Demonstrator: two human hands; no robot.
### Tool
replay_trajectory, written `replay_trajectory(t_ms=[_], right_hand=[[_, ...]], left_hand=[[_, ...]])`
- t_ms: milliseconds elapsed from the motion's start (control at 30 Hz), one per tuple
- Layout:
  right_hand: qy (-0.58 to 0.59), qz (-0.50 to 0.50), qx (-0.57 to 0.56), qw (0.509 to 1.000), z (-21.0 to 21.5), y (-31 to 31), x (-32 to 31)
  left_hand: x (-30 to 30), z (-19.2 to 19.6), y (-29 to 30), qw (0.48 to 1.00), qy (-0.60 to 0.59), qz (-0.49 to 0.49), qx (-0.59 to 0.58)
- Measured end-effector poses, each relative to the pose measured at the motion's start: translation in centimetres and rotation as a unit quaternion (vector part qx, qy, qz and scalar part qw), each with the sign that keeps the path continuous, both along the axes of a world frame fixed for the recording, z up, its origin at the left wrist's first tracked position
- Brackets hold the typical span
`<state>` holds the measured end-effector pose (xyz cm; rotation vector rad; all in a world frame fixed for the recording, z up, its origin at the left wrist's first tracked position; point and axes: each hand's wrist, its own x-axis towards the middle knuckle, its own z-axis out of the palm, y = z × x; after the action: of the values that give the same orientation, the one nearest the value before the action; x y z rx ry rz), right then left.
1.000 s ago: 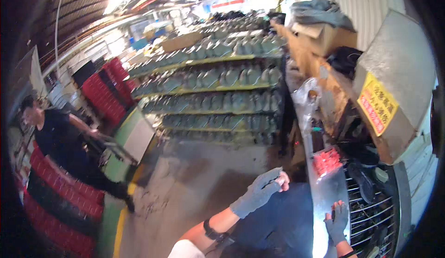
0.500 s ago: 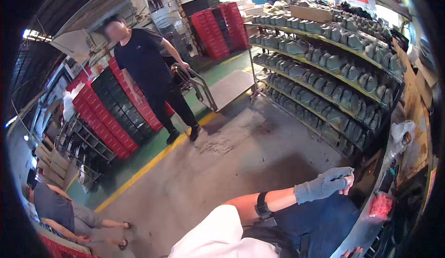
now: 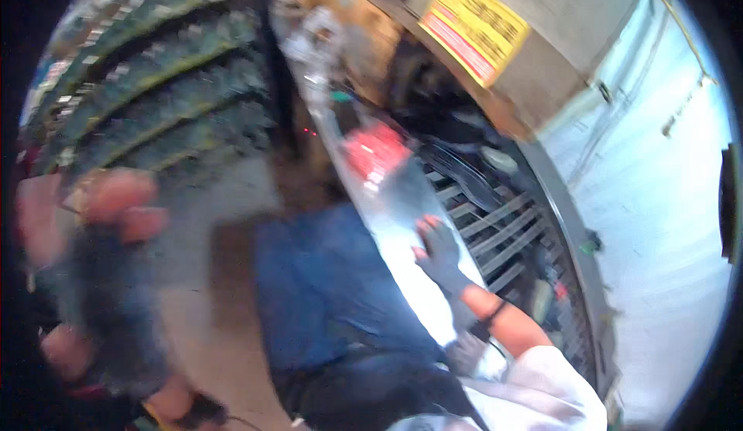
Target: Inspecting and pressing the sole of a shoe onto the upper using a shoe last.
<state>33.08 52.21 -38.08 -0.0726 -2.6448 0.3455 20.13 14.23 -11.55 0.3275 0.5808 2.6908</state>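
Observation:
My left hand (image 3: pixel 116 292), in a dark fingerless glove, is a large blur at the left, close to the view. Motion smears its fingers, so I cannot make out their pose or any held thing. On the right, my right hand (image 3: pixel 443 257) wears a grey fingerless glove and a dark wrist strap. Its fingers stretch out over a shiny metal ledge (image 3: pixel 422 295), with nothing visible in them. Farther along that ledge lies a red bundle (image 3: pixel 375 152), apparently in clear plastic. Dark blue cloth (image 3: pixel 325 284) covers my lap beside the ledge.
Slatted metal bars (image 3: pixel 503 237) lie just beyond the ledge, with dark shoe-like items near them. A tiered rack of shoes (image 3: pixel 170 75) stands at the far left, blurred. A yellow and red sign (image 3: pixel 476 27) hangs on a grey housing, next to a pale sheet (image 3: pixel 650 222).
The view has swung right toward the ledge, and the two people have left it. My left hand has moved from the ledge side to the far left. My right hand now shows fully.

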Motion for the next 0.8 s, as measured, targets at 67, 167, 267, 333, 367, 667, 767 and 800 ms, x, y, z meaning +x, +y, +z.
replay_trajectory(t_ms=[67, 167, 267, 333, 367, 667, 767, 800], right_hand=[[-0.015, -0.018, -0.012, 1.000, 1.4, -0.8, -0.4], [-0.035, -0.047, -0.008, 0.998, 2.7, -0.5, -0.5], [-0.031, -0.048, 0.008, 0.998, 1.8, 0.1, 0.7], [-0.022, -0.037, -0.012, 0.999, 2.2, 0.1, 0.4], [-0.023, -0.047, -0.004, 0.999, 1.8, 0.0, 0.9], [-0.049, -0.042, -0.007, 0.998, 2.7, -0.1, 0.8], [-0.024, -0.041, 0.021, 0.999, 1.7, 0.2, 1.4], [-0.029, -0.039, 0.009, 0.999, 1.1, 0.0, 1.3]], left_hand=[[1.4, -1.5, 1.5, 1.000, -0.020, -0.015, -0.011], [1.8, -3.1, 0.8, 0.999, -0.022, -0.023, -0.042], [2.4, -3.7, -0.3, 0.997, -0.002, -0.011, -0.081], [2.0, -3.4, -1.9, 0.993, 0.027, 0.001, -0.119], [1.7, -3.0, -2.5, 0.989, 0.043, 0.006, -0.138], [-0.3, 0.7, -8.7, 0.927, 0.185, 0.076, -0.318], [-0.2, 1.1, -9.3, 0.900, 0.223, 0.104, -0.360], [-0.5, 1.1, -9.1, 0.890, 0.242, 0.116, -0.368]])
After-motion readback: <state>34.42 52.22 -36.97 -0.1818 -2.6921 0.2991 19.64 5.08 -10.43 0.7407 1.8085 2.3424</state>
